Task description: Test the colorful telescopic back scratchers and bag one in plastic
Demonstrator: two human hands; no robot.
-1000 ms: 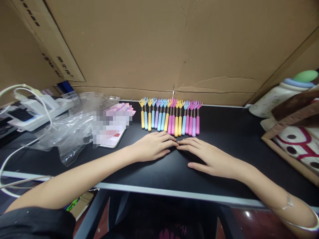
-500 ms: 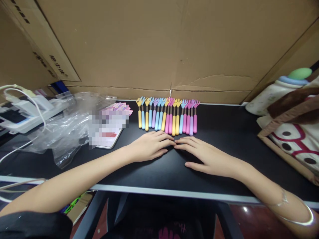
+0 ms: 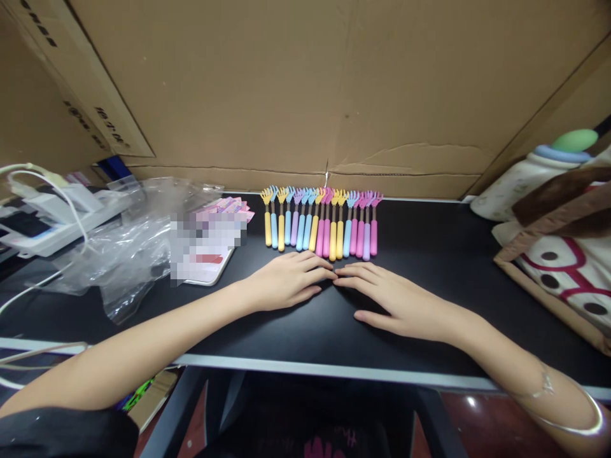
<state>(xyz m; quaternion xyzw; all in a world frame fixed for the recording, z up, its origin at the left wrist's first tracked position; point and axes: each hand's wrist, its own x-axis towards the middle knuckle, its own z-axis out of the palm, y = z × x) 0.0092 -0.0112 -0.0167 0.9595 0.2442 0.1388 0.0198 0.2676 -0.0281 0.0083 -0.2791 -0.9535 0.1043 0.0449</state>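
Note:
Several small back scratchers (image 3: 319,222), with yellow, blue, purple and pink handles and claw-shaped heads, lie side by side in a row. Their heads point to the cardboard wall and their handles toward me. My left hand (image 3: 289,280) rests palm down on the black desk just below the row, fingers stretched out and holding nothing. Opposite it, my right hand (image 3: 391,299) lies flat with the thumb apart, also without anything in it. The fingertips of both hands meet or nearly meet below the middle handles.
Crumpled clear plastic bags (image 3: 128,235) and a white tablet-like slab (image 3: 210,275) lie on the left, by a white power strip (image 3: 62,222) with cables. A patterned cloth bag (image 3: 568,267) and a pale bottle (image 3: 520,175) stand right. Cardboard (image 3: 286,95) walls the back.

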